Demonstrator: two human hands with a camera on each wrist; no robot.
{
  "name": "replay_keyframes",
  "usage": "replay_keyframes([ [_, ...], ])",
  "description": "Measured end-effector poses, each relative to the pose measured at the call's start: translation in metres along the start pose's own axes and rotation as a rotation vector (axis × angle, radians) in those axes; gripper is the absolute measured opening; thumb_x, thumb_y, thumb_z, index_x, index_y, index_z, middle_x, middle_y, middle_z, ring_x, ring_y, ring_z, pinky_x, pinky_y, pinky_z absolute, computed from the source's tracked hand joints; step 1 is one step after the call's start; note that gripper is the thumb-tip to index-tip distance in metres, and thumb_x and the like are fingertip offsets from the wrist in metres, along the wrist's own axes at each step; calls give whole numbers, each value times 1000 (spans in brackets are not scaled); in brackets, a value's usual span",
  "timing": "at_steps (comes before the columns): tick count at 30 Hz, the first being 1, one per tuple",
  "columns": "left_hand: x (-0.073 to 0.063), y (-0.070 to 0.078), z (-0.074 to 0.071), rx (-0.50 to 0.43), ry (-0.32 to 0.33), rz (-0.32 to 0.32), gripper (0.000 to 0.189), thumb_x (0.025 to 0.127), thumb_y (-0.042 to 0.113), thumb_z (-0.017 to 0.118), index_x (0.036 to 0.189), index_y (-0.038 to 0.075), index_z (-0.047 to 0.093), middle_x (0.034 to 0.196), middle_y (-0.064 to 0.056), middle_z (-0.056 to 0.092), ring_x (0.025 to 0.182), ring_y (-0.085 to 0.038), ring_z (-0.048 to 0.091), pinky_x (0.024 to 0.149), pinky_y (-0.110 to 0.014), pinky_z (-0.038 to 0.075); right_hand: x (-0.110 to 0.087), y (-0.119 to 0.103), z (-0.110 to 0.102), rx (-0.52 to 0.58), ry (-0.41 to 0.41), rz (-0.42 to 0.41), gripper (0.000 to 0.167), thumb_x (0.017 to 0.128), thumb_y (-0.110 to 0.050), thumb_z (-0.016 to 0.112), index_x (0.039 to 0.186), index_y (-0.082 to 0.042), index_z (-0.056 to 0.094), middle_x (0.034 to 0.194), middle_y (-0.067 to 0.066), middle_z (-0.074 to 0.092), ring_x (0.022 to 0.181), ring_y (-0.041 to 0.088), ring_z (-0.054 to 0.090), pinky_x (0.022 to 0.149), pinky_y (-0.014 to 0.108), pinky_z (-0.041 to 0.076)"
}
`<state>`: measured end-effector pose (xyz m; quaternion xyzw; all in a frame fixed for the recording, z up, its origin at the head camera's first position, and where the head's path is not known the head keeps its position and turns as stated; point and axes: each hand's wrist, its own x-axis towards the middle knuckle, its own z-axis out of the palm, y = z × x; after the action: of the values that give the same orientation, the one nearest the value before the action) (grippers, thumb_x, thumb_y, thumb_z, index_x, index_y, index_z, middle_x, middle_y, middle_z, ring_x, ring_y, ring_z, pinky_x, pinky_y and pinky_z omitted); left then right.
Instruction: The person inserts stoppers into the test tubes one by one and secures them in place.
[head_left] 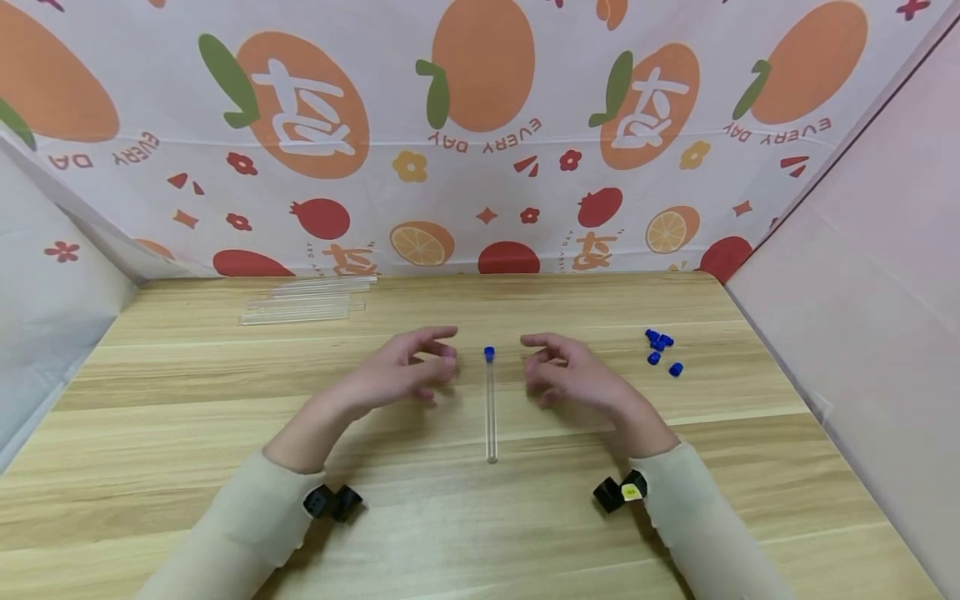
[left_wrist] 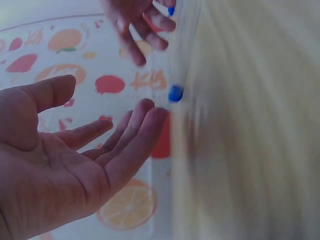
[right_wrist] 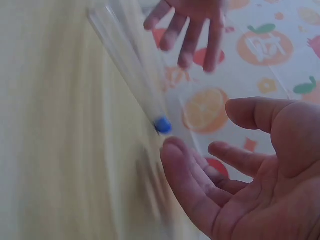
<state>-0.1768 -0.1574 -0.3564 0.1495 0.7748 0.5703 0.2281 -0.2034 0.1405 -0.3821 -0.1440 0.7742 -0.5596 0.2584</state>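
A clear test tube (head_left: 491,417) lies on the wooden table between my two hands, its rounded end toward me. A blue stopper (head_left: 489,353) sits at its far end. My left hand (head_left: 408,365) is just left of the tube, fingers loosely bent and holding nothing. On the other side, my right hand (head_left: 570,371) hovers in much the same pose, also holding nothing. In the left wrist view the blue stopper (left_wrist: 175,93) shows close beyond the fingertips. The right wrist view has the tube (right_wrist: 130,65) slanting past the right hand's fingers.
Several clear tubes (head_left: 300,310) lie in a loose pile at the back left of the table (head_left: 420,533). Several blue stoppers (head_left: 658,343) are scattered at the back right. A fruit-print cloth (head_left: 480,192) hangs along the table's far edge, with pale sheets at both sides.
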Motion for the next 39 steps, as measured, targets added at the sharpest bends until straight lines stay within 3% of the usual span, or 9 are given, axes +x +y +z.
replay_keyframes([
  [5,-5,3,-19,181,134,99,54,102,22,57,151,6,39,136,-22,55,114,-38,61,85,-48,59,-4,6,-23,-193,123,-105,49,99,-20,62,145,-9,49,123,19,61,100,34,65,81,46,59],
  [9,-11,4,-36,377,247,156,51,102,25,58,148,8,45,131,-16,61,115,-36,62,90,-49,56,-8,12,-41,-349,182,-137,48,98,-29,65,142,-13,54,127,16,63,103,29,65,80,42,59],
  [13,-16,1,-56,540,352,176,49,101,24,60,145,6,49,128,-18,63,112,-37,64,91,-54,54,-12,14,-56,-491,239,-148,48,96,-28,69,140,-14,57,130,14,62,108,28,64,85,43,58],
  [17,-19,-8,-77,664,414,166,49,100,22,61,144,3,49,130,-24,61,114,-44,61,95,-60,50,-17,13,-68,-631,286,-188,50,92,-23,74,138,-14,59,132,14,61,111,32,63,90,49,56],
  [22,-21,-23,-96,813,387,120,49,99,21,63,142,2,51,141,-24,52,129,-45,48,107,-63,38,-25,16,-81,-817,344,-194,52,87,-21,79,136,-16,62,131,13,61,116,33,58,97,53,51],
  [27,-19,-34,-106,904,329,56,47,99,22,63,139,1,54,143,-28,48,133,-48,41,109,-66,33,-32,22,-94,-837,361,-135,53,86,-22,80,135,-16,63,134,13,59,122,34,54,103,56,45],
  [33,-19,-43,-115,922,286,30,48,98,21,62,139,-3,53,143,-33,46,133,-52,38,110,-67,31,-38,30,-111,-860,329,-108,54,86,-19,79,136,-13,62,138,22,53,128,43,47,108,61,38],
  [39,-20,-50,-122,907,239,-8,53,98,22,61,141,-7,49,144,-36,41,133,-54,36,110,-68,29,-41,36,-123,-878,310,-7,58,86,-20,80,140,-14,59,150,29,38,138,52,31,111,68,30],
])
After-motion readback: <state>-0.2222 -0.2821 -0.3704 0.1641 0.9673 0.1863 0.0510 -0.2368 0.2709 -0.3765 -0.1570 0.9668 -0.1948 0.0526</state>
